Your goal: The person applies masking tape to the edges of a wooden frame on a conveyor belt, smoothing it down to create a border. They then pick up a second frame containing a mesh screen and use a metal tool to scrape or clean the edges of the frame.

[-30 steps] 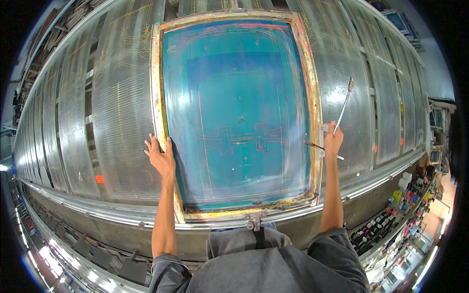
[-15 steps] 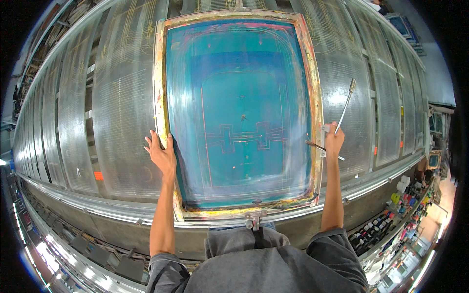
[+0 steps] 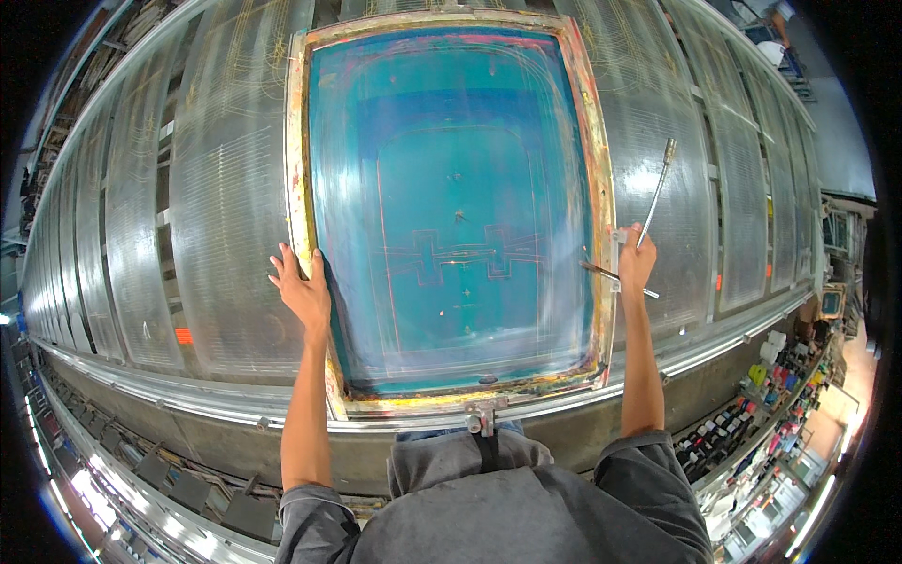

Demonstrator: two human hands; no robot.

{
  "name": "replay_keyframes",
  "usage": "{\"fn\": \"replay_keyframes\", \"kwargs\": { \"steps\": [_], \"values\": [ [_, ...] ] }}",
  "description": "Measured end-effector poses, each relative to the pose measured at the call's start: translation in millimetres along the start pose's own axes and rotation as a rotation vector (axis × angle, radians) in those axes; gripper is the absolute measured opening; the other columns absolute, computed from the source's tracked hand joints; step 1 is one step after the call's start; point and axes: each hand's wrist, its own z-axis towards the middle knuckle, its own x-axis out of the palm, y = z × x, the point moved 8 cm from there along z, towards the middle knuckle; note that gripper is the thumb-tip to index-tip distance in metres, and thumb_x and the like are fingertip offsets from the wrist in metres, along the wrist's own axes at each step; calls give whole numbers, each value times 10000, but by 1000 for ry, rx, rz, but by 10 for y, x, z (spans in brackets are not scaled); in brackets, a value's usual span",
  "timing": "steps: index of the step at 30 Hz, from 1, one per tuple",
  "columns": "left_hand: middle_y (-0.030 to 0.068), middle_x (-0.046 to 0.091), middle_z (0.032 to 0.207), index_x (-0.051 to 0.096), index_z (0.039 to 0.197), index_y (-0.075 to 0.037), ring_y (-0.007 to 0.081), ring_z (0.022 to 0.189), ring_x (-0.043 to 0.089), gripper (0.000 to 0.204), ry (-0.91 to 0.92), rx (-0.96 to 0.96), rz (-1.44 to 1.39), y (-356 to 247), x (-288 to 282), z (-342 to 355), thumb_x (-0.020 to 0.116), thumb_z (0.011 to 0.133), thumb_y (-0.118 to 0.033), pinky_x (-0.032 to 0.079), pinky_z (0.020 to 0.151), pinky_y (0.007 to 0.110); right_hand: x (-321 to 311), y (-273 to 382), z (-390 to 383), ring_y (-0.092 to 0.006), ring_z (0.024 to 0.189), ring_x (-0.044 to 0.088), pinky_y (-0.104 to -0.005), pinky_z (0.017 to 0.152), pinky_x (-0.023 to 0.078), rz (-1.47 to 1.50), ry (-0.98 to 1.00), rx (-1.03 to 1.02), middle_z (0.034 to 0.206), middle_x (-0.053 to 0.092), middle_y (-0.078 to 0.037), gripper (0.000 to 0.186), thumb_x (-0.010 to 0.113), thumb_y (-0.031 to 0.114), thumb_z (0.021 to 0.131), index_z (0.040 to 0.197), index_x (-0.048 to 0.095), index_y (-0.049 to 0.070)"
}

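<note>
A large screen-printing frame (image 3: 299,141) with blue-green mesh (image 3: 460,188) lies in front of me, its wooden edges stained with ink. My left hand (image 3: 305,289) rests against its left edge, fingers spread, thumb along the wood. By the right edge, my right hand (image 3: 638,263) is closed around a metal T-handle socket wrench (image 3: 658,183). The wrench's long shaft points up and away; its crossbar (image 3: 648,293) shows below the hand and reaches over the frame's edge. A small metal bracket (image 3: 617,246) sits beside that hand. At the near edge is a metal clamp (image 3: 485,412).
Under the frame runs a long printing table (image 3: 225,226) of translucent, lined panels with a metal rail (image 3: 216,402) along its near side. Bottles and containers (image 3: 728,432) fill a shelf at the lower right. Part of what seems another person (image 3: 778,21) appears at the far right.
The whole view has shifted slightly, so frame and hands appear a little further left and up. Both hands keep their places at the frame's edges, with the wrench still in the right.
</note>
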Motion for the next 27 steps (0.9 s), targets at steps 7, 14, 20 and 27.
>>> {"fn": "replay_keyframes", "kwargs": {
  "steps": [7,14,20,27],
  "values": [
    [228,498,1537,526,1443,73,462,1515,297,627,-7,10,-1,-24,-2,-14,672,981,-327,128,1249,601,-20,37,-11,-330,795,717,-422,773,519,-38,-5,-43,832,746,-188,513,492,405,1067,940,735,-29],
    [227,491,1544,516,1451,60,463,1517,293,626,-17,5,11,-31,-2,-27,669,981,-324,133,1243,614,-14,56,-24,-342,800,717,-426,769,517,-49,-23,-74,834,744,-187,483,496,390,1060,953,736,-15],
    [230,509,1528,535,1448,23,487,1492,330,616,-40,42,36,-31,-13,-28,676,977,-350,171,1227,635,4,8,11,-353,823,716,-439,770,513,-98,-12,-92,849,745,-185,454,491,392,1055,944,752,37],
    [199,521,1529,538,1468,-22,464,1509,313,747,-173,65,-64,-172,-164,-41,720,926,-503,115,1233,639,-484,675,-364,-332,689,619,-436,733,494,-146,-182,-642,648,584,-85,427,482,406,1088,1154,749,79]
  ]
}}
